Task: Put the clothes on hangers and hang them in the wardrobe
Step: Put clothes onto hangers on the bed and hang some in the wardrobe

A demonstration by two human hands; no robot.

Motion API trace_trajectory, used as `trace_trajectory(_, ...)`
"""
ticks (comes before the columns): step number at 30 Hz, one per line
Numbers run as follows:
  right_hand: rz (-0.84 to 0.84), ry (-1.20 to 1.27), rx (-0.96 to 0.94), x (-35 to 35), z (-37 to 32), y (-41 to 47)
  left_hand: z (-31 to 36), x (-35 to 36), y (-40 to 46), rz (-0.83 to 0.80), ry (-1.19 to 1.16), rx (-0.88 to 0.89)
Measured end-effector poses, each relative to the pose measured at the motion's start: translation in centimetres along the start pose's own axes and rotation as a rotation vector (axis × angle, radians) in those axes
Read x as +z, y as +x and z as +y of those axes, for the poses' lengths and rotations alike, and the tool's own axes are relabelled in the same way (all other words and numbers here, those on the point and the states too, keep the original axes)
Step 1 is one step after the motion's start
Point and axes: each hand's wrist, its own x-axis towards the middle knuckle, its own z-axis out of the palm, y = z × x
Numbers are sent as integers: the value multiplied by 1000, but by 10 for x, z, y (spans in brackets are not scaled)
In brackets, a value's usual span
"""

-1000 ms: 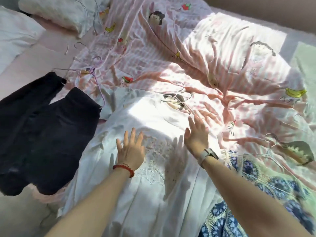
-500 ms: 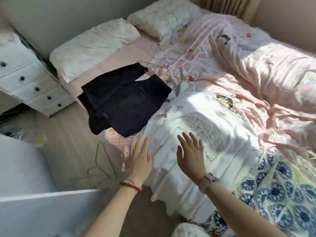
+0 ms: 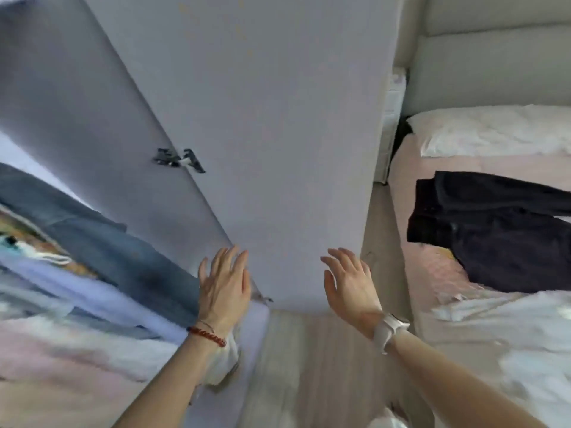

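Observation:
I face the open wardrobe door point(image 3: 278, 134), a pale panel with a metal hinge point(image 3: 179, 160). Clothes point(image 3: 92, 273) in blue, white and pink fill the wardrobe at the left, blurred. My left hand point(image 3: 224, 288), with a red bracelet, is open by the door's lower hinge edge. My right hand point(image 3: 349, 282), with a white watch, is open in front of the door's lower right part. Both hands hold nothing. A black garment point(image 3: 494, 230) and a white garment point(image 3: 509, 335) lie on the bed at the right.
The bed point(image 3: 432, 273) with a pink sheet and a white pillow point(image 3: 494, 131) runs along the right. A strip of wooden floor point(image 3: 309, 366) lies between wardrobe and bed. A white drawer unit point(image 3: 392, 118) stands behind the door's edge.
My view has swung left from the bed to the wardrobe. Both hands have lifted off the white garment and now hover open before the wardrobe door.

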Motion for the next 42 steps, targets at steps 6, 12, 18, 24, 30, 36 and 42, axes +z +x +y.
trace_trajectory(6, -154, 136, -308, 51, -119, 70, -102, -78, -34, 208, 181, -237)
trace_trajectory(12, -273, 370, -511, 80, -249, 133, -170, -135, -40, 354, 358, -416)
trace_trajectory(18, -383, 584, -618, 84, -358, 194, -202, -165, -6, 389, 538, -480)
trace_trajectory(24, -519, 422, -733, 100, -413, 221, -219, -167, 12, 293, 559, -728)
trace_trajectory(30, -418, 414, -738, 111, -434, 241, -225, -160, 8, 296, 561, -736)
trace_trajectory(36, -402, 286, -722, 111, -449, 259, -225, -157, 9, 286, 510, -766)
trace_trajectory(42, -342, 508, -632, 88, -437, 284, -218, -156, 20, 317, 467, -815)
